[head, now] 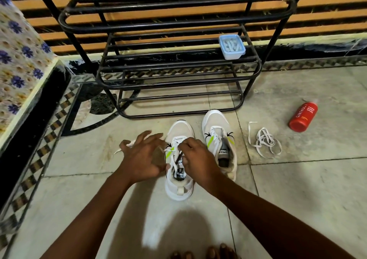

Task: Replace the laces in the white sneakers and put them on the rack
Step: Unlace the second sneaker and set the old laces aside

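Mid-frame on the floor, the right hand (pixel 195 157) pinches a lace on the near sneaker (pixel 178 179), left hand (pixel 142 157) spread open beside it; both sneakers remain off the rack (pixel 174 64).

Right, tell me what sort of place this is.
Most likely a room in a home, perhaps an entryway. A black metal shoe rack stands on a patterned tiled floor against the wall, and a bed or bench with a floral cover sits at the left edge.
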